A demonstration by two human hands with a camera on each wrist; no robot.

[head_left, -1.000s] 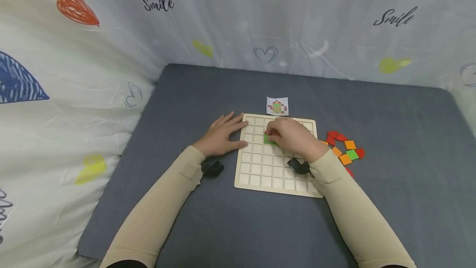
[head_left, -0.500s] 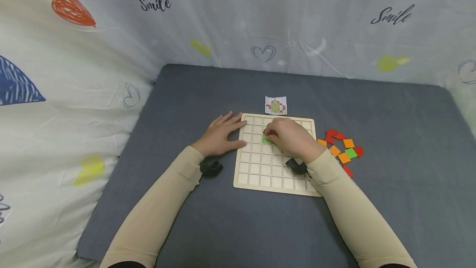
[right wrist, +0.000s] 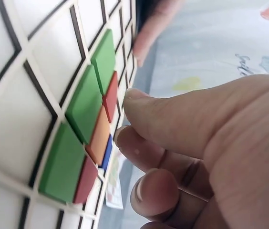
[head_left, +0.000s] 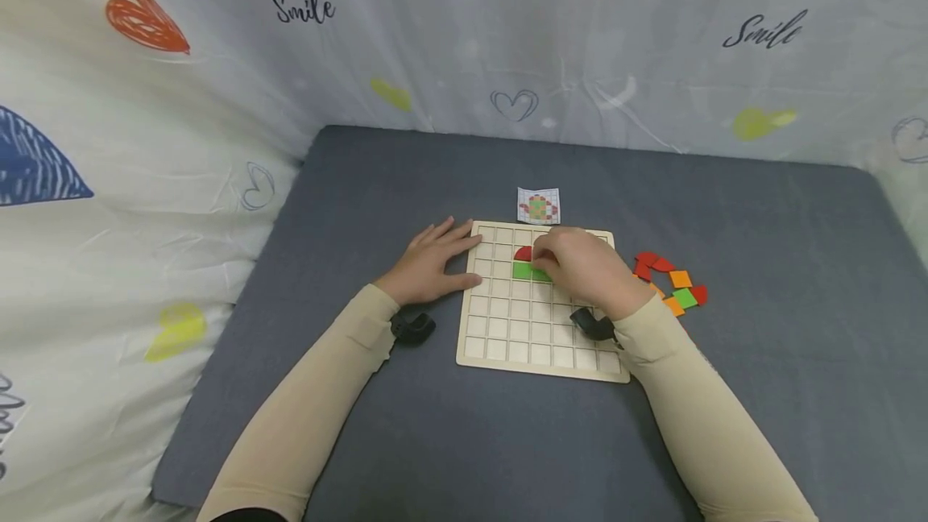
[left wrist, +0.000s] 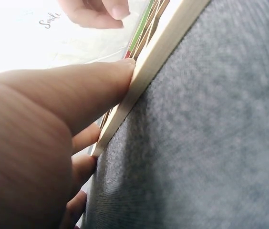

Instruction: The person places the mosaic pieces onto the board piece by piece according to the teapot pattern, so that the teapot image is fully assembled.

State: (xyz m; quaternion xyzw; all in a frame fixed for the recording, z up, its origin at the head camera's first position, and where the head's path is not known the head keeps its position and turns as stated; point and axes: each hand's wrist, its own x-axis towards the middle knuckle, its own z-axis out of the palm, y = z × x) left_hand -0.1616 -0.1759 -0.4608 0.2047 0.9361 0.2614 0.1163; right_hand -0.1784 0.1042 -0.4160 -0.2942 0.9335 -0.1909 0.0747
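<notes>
A pale wooden grid board [head_left: 507, 329] lies on the table. My left hand [head_left: 433, 263] has its fingers spread, thumb and fingertips touching the board's left edge. Above the board is my right hand [head_left: 583, 268], fingers loosely bent; the right wrist view shows nothing between thumb and fingertips. Beside those fingertips, three green square tiles [right wrist: 84, 102] sit in a row in the grid. Along them are a red tile [right wrist: 110, 98], an orange tile [right wrist: 98, 136] and a darker red tile [right wrist: 84, 179], with a blue tile [right wrist: 107, 153] beyond. From the head, my right hand covers part of this group.
A small printed pattern card [head_left: 539, 206] lies just beyond the board. Right of the board are loose tiles: several red pieces [head_left: 662, 264], orange squares [head_left: 680, 279] and a green square [head_left: 685, 298]. A printed curtain [head_left: 449, 47] hangs behind and left of the table.
My right hand has shifted a little to the right over the board, uncovering a red rounded tile and more of the green row. My left hand stays at the board's edge.
</notes>
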